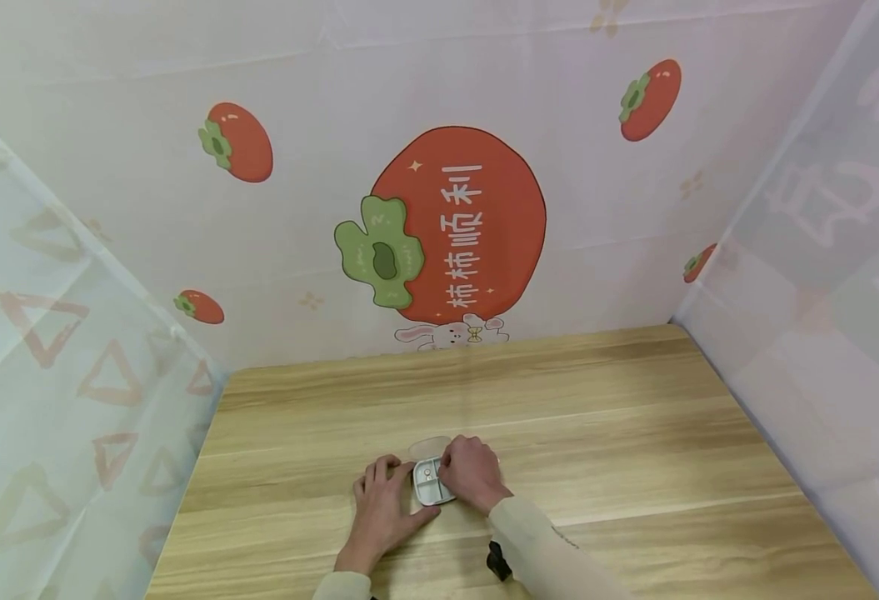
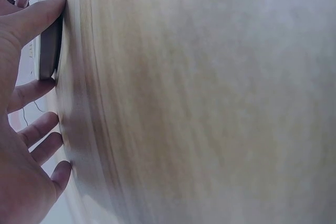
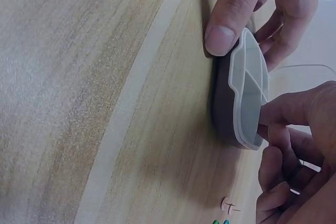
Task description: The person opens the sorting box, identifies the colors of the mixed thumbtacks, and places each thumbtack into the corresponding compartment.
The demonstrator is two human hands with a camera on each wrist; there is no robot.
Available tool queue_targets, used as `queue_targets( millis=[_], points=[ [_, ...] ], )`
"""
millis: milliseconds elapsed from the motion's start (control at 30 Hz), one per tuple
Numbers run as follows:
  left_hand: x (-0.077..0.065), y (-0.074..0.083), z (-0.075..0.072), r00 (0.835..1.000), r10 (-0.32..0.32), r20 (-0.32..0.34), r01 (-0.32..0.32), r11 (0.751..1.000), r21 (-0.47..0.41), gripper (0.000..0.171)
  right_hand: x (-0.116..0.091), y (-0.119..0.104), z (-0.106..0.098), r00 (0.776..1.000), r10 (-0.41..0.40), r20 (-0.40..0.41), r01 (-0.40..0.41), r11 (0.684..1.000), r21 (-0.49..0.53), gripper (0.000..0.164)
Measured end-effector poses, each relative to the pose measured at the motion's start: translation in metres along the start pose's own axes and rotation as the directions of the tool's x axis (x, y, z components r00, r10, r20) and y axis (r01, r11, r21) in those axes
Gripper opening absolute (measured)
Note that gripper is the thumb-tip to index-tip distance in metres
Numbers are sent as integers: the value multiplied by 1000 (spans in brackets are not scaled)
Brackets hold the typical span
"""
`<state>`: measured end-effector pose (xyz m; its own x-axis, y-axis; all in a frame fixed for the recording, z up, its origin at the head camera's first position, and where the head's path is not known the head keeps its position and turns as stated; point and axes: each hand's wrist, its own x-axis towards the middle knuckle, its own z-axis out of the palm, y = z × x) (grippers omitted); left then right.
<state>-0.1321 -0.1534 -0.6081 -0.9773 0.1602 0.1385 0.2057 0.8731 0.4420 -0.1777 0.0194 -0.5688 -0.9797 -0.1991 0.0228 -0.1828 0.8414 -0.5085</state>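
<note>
A small compartment box, white inside with a dark outer shell, stands on the table with its clear lid swung back. My left hand holds it by the sides, thumb at the near edge and index finger at the far edge. The other left fingers rest spread on the wood. A tiny item sits in a left compartment. With curled fingers, my right hand reaches into a right compartment. Its fingertips are hidden behind the box wall, and I cannot tell whether they pinch anything.
A pink thumbtack lies on the wooden table beside my right hand, with small green and blue bits near it. Behind the table hangs a printed cloth, and more cloth encloses both sides.
</note>
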Motion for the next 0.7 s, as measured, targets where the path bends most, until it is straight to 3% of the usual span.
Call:
queue_targets(
  millis=[333,700],
  points=[
    [0,0,0,1000,-4,-6,4,1000,0,75,-9,6,-17,999,-16,-43,18,999,44,5],
    [0,0,-1,1000,-13,3,13,1000,-17,75,-17,46,-40,994,32,-103,-20,993,113,4]
  ],
)
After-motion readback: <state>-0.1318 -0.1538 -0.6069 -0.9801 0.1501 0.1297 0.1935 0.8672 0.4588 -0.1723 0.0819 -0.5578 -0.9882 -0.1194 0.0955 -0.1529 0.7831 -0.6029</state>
